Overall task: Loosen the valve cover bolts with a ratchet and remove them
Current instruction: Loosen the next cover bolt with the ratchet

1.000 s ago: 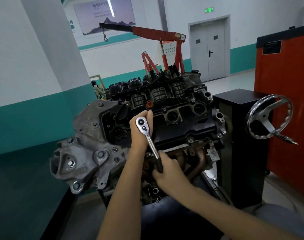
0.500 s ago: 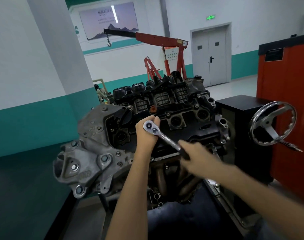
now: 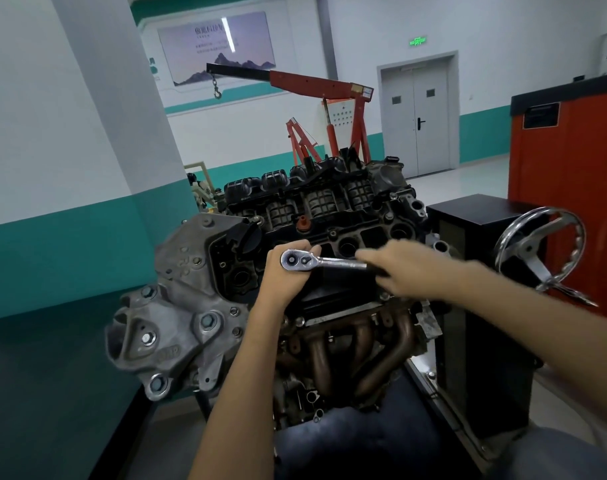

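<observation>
Our left hand [image 3: 288, 277] cups the head of the ratchet [image 3: 324, 263], fingers curled round it. We judge this keeps the socket square on a bolt hidden beneath that head, on the valve cover [image 3: 336, 292]. Right of the head, our right hand [image 3: 412, 271], blurred, wraps the handle for leverage. Farther right of the head stands a handwheel [image 3: 541, 251], well apart. Nearer us than the head, the sweep looks open above the exhaust manifold [image 3: 347, 344].
</observation>
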### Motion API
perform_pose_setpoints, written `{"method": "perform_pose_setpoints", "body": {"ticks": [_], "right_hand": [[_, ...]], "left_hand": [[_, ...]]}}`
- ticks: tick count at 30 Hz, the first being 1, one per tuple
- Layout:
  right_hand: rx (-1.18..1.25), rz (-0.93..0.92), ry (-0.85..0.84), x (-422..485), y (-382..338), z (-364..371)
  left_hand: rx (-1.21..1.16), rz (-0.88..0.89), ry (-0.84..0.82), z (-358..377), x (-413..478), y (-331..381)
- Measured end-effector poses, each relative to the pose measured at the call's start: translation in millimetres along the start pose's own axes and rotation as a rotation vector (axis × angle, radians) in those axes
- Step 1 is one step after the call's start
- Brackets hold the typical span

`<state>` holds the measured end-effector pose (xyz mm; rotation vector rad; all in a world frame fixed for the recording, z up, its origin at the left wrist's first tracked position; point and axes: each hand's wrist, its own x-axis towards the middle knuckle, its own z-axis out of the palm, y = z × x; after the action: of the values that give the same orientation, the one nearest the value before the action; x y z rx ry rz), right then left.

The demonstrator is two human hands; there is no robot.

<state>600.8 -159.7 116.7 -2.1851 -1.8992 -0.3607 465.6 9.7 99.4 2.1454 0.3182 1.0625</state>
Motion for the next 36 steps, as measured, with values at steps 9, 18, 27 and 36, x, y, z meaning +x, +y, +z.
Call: {"method": "perform_pose_setpoints", "body": {"ticks": [9,18,27,36], "right_hand": [[0.552,0.250,0.165,-28,-55,70],[0.892,0.290,0.247,-23,-106,98],[-0.185,0.012,0.111,10,9,-12],[0.934,0.378,0.291,-24,-117,105]], "left_hand": [[-0.109,-0.048,0.196,19,-1,1],[0.004,0.011,0.114,10,-1,-4],[-0.059,-0.054,0.064,8,-2,2],[-0.101,-0.049,0.201,20,-3,4]]}}
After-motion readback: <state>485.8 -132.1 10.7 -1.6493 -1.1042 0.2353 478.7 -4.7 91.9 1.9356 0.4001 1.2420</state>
